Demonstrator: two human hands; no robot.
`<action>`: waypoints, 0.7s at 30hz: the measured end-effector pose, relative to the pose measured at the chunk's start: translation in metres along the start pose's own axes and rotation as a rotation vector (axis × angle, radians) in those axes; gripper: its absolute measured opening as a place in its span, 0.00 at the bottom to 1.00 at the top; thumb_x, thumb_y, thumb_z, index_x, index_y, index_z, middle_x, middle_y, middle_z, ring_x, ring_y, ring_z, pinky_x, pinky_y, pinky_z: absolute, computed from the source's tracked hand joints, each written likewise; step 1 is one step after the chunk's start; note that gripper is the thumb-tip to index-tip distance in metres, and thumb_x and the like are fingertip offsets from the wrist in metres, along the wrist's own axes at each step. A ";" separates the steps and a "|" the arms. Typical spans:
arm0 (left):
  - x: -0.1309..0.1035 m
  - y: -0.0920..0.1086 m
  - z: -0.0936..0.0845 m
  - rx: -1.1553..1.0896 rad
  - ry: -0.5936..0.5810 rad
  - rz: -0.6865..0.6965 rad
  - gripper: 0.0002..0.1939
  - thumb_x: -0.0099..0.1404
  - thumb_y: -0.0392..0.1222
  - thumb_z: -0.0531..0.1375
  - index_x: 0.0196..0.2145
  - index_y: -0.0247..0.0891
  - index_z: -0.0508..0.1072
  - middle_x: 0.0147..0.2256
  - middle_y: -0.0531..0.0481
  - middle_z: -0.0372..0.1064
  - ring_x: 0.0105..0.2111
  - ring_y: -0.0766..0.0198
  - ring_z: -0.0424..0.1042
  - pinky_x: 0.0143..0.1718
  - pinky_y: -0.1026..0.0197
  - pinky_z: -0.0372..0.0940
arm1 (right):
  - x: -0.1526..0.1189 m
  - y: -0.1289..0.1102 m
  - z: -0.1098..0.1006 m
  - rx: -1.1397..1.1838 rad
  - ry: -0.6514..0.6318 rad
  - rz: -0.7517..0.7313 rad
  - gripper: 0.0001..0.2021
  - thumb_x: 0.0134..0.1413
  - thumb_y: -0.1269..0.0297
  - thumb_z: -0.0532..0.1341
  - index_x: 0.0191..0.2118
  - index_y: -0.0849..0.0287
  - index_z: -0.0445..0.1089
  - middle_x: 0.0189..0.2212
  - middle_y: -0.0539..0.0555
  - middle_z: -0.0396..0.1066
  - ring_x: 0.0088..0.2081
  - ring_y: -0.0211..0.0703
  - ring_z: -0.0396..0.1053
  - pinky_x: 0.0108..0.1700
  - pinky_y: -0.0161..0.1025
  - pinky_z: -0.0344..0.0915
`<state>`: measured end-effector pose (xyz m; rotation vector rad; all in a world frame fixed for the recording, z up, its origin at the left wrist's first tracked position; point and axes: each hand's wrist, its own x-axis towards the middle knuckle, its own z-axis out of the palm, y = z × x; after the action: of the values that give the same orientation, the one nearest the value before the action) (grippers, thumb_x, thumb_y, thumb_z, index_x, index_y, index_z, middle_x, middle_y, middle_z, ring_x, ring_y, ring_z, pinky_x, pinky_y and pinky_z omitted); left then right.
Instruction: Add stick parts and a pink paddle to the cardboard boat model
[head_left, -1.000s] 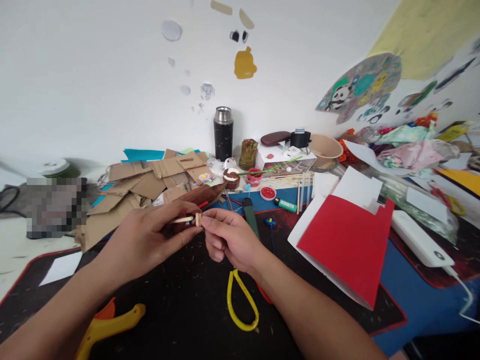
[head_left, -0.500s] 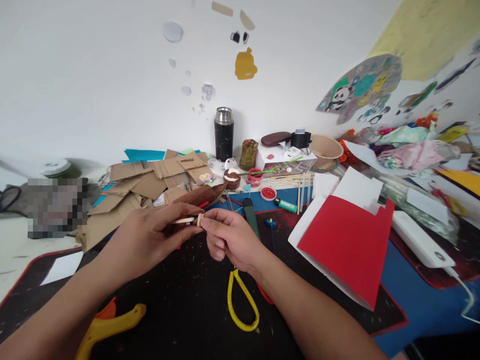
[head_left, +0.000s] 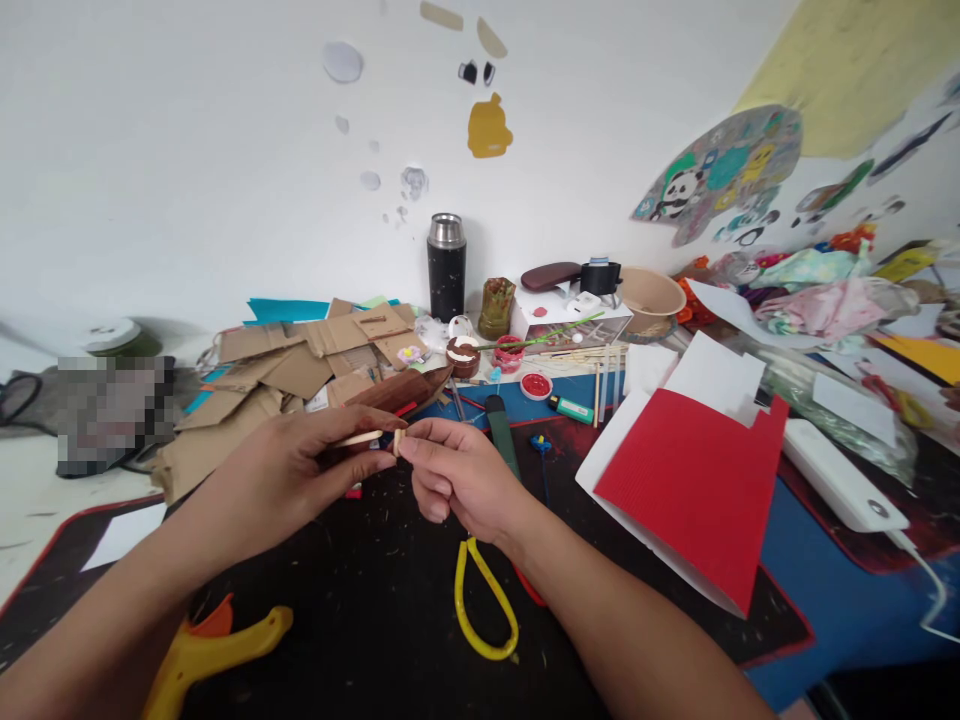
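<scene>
My left hand [head_left: 296, 475] is closed on a thin pale wooden stick [head_left: 360, 439], which points to the right. Between the two hands sits a small pale round piece [head_left: 398, 442], probably wood or cardboard. My right hand [head_left: 461, 465] pinches that piece from the right, thumb against index finger, and my left fingertips touch its other side. Whether the stick meets the piece is hard to make out. Behind my hands lies a brown boat-shaped model [head_left: 397, 390]. Yellow-handled scissors [head_left: 487, 620] rest below my right hand, their blades hidden.
Stacked cardboard pieces [head_left: 300, 370] lie left. A black thermos [head_left: 447, 270], an open red paint pot [head_left: 536, 386] and a green glue tube [head_left: 574, 408] are behind. A red corrugated sheet [head_left: 690, 490] lies right. A yellow-handled glue gun-like tool [head_left: 225, 645] is at lower left.
Both hands keep nearly the same pose on the stick and round piece. The stick has shifted slightly left, away from the piece. The view has moved a little.
</scene>
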<state>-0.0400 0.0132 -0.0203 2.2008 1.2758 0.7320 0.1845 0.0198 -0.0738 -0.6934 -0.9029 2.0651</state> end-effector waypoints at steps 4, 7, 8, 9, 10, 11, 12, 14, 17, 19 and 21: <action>0.001 0.000 0.000 -0.038 0.026 0.003 0.13 0.77 0.54 0.67 0.52 0.51 0.88 0.43 0.52 0.90 0.36 0.59 0.87 0.39 0.65 0.77 | 0.000 0.001 -0.001 0.009 -0.017 -0.002 0.27 0.48 0.42 0.84 0.39 0.55 0.75 0.13 0.34 0.58 0.14 0.32 0.55 0.19 0.33 0.53; 0.002 0.001 0.000 -0.059 0.024 0.010 0.12 0.77 0.53 0.67 0.52 0.53 0.88 0.45 0.54 0.91 0.39 0.59 0.89 0.41 0.65 0.78 | 0.000 0.002 -0.001 0.002 -0.024 0.008 0.28 0.48 0.41 0.84 0.38 0.55 0.74 0.13 0.34 0.58 0.14 0.32 0.55 0.19 0.33 0.53; 0.002 0.001 0.000 -0.059 0.018 0.010 0.11 0.77 0.52 0.67 0.51 0.53 0.88 0.45 0.54 0.91 0.39 0.59 0.89 0.41 0.65 0.78 | 0.000 0.002 -0.001 -0.002 -0.022 0.011 0.28 0.48 0.41 0.84 0.38 0.55 0.73 0.13 0.34 0.58 0.14 0.32 0.55 0.19 0.34 0.53; 0.002 0.001 0.000 -0.056 0.014 0.006 0.11 0.77 0.52 0.67 0.50 0.52 0.88 0.45 0.54 0.91 0.39 0.59 0.89 0.41 0.65 0.78 | 0.000 0.002 -0.001 -0.007 -0.021 0.015 0.28 0.47 0.41 0.84 0.38 0.54 0.73 0.13 0.34 0.58 0.14 0.32 0.55 0.19 0.34 0.53; 0.002 0.000 0.001 -0.052 0.013 -0.002 0.11 0.76 0.53 0.67 0.50 0.52 0.88 0.44 0.53 0.91 0.39 0.58 0.88 0.41 0.64 0.78 | 0.000 0.002 -0.001 -0.013 -0.021 0.017 0.28 0.47 0.40 0.84 0.38 0.54 0.73 0.14 0.34 0.58 0.14 0.32 0.55 0.19 0.34 0.53; 0.001 0.000 0.001 -0.047 0.014 -0.013 0.12 0.76 0.54 0.67 0.50 0.51 0.88 0.44 0.53 0.91 0.39 0.57 0.88 0.41 0.63 0.79 | 0.000 0.002 -0.001 -0.018 -0.021 0.018 0.29 0.47 0.40 0.84 0.38 0.54 0.72 0.14 0.34 0.58 0.14 0.32 0.54 0.20 0.34 0.53; 0.001 -0.001 0.001 -0.044 0.017 -0.020 0.13 0.76 0.56 0.67 0.49 0.51 0.89 0.44 0.52 0.91 0.39 0.56 0.88 0.41 0.62 0.79 | 0.000 0.002 0.000 -0.023 -0.022 0.019 0.29 0.48 0.39 0.84 0.38 0.54 0.72 0.14 0.34 0.58 0.14 0.32 0.54 0.20 0.34 0.53; 0.001 -0.001 0.001 -0.040 0.014 -0.026 0.15 0.77 0.58 0.66 0.49 0.51 0.89 0.44 0.50 0.91 0.38 0.55 0.88 0.41 0.61 0.79 | 0.000 0.002 0.000 -0.034 -0.026 0.021 0.29 0.48 0.38 0.83 0.38 0.54 0.72 0.14 0.34 0.57 0.14 0.32 0.54 0.20 0.34 0.53; 0.001 -0.002 0.002 -0.039 0.010 -0.025 0.15 0.77 0.57 0.66 0.49 0.51 0.89 0.43 0.50 0.90 0.37 0.55 0.87 0.41 0.60 0.79 | 0.000 0.002 0.000 -0.043 -0.024 0.021 0.29 0.48 0.38 0.83 0.38 0.54 0.72 0.13 0.34 0.57 0.14 0.32 0.54 0.20 0.35 0.53; 0.001 -0.002 0.003 -0.040 0.013 -0.027 0.14 0.77 0.57 0.66 0.50 0.51 0.88 0.44 0.51 0.90 0.38 0.55 0.87 0.41 0.60 0.79 | 0.000 0.002 0.000 -0.039 -0.024 0.021 0.29 0.48 0.38 0.83 0.37 0.53 0.72 0.13 0.34 0.57 0.14 0.32 0.54 0.20 0.34 0.52; 0.001 -0.002 0.003 -0.039 0.023 -0.032 0.15 0.76 0.57 0.66 0.50 0.51 0.88 0.45 0.51 0.91 0.39 0.55 0.88 0.42 0.60 0.79 | 0.000 0.002 0.000 -0.033 -0.024 0.022 0.29 0.48 0.38 0.83 0.37 0.53 0.72 0.13 0.34 0.57 0.14 0.32 0.54 0.20 0.34 0.52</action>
<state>-0.0387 0.0141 -0.0235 2.1424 1.2938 0.7656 0.1836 0.0185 -0.0753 -0.7003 -0.9492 2.0860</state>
